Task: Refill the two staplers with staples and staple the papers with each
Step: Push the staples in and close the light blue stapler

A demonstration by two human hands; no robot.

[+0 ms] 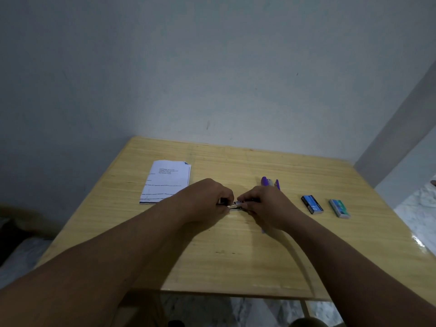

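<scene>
A small black and silver stapler [233, 205] is held over the middle of the wooden table [236, 256]. My left hand [207, 199] grips its left end and my right hand [262, 206] grips its right end; most of it is hidden by my fingers. A purple stapler [267, 181] lies just behind my right hand, partly covered by it. A stack of printed papers [167, 181] lies at the back left. Two staple boxes sit to the right: a blue and black one [312, 204] and a green one [339, 208].
The table stands against a pale wall [212, 79] at its far edge. A wall corner [401, 128] rises at the right. Tiled floor [420, 204] shows beyond the table's right and near edges.
</scene>
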